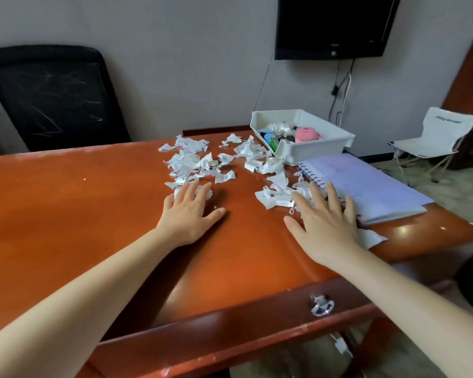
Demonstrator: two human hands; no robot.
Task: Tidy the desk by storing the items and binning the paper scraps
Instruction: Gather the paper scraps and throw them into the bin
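Dozens of scraps [202, 162] at frame centre: light, limp, scatter-prone; left hand [187, 211] and right hand [324, 223], fingers spread flat, should rake them together.

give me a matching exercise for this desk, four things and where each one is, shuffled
1 white tray
2 spiral notebook
3 left hand
4 right hand

A fingers over the notebook's spiral edge
B far edge of the desk, holding a pink toy
C fingertips on the left pile of paper scraps
D flat, just in front of the tray

Pairs: 1-B, 2-D, 3-C, 4-A
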